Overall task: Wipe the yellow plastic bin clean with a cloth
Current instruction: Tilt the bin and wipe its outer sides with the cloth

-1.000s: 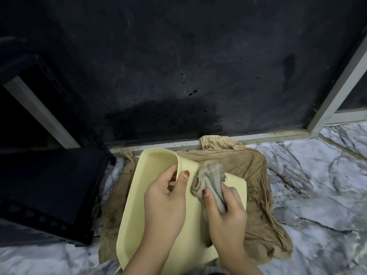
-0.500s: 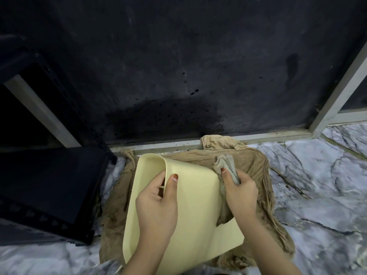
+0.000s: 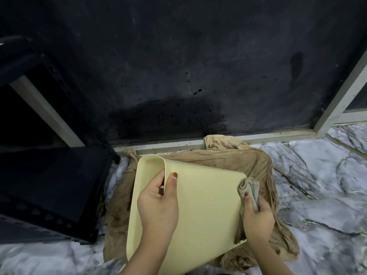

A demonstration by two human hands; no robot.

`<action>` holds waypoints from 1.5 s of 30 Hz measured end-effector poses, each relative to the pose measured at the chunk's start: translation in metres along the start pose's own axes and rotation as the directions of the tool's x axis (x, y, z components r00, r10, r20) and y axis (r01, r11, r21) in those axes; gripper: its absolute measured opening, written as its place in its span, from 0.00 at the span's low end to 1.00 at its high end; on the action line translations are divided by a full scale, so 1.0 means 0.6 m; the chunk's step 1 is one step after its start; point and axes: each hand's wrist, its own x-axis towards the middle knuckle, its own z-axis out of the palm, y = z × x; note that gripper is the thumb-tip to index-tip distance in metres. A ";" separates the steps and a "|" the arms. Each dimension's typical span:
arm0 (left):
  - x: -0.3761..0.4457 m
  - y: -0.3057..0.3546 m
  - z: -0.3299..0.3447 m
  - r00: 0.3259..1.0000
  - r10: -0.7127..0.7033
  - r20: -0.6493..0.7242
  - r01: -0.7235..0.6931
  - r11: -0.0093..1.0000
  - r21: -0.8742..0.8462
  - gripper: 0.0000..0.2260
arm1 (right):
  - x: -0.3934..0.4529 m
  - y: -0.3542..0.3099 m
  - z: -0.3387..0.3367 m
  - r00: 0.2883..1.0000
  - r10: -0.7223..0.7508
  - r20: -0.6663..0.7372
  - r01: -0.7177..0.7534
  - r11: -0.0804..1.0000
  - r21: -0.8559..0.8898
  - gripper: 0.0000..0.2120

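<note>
Yellow plastic bin (image 3: 200, 205) tipped over a brown floor rag (image 3: 256, 161) — wiping underway.
Left hand (image 3: 158, 207) pinched the rim; right hand (image 3: 256, 217) clutched a wadded grey cloth (image 3: 250, 189) at the bin's right edge — firm, overlapping strokes would serve best.

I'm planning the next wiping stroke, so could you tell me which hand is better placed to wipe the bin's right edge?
The right hand, most likely. It already grips the grey cloth bunched against the right edge of the yellow bin. The left hand is occupied pinching the bin's rim near its top corner, steadying it.
</note>
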 end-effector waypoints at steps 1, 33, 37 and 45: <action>-0.003 0.003 0.001 1.000 -0.005 0.008 0.005 1.000 -0.005 0.09 | -0.014 -0.003 0.001 1.000 -0.010 -0.017 0.010 1.000 -0.007 0.19; -0.016 0.031 -0.012 0.942 -0.009 0.336 0.020 0.999 -0.030 0.09 | 0.041 -0.079 -0.054 0.992 -0.027 0.120 0.031 0.999 -0.036 0.14; -0.013 0.040 -0.011 0.918 -0.071 0.391 0.088 0.996 -0.027 0.09 | 0.025 -0.070 -0.069 0.996 -0.045 0.080 0.048 0.998 -0.029 0.15; -0.020 0.062 -0.009 0.972 -0.137 0.188 0.138 0.990 0.008 0.20 | -0.024 -0.057 -0.087 0.997 -0.070 0.034 0.069 0.997 0.035 0.15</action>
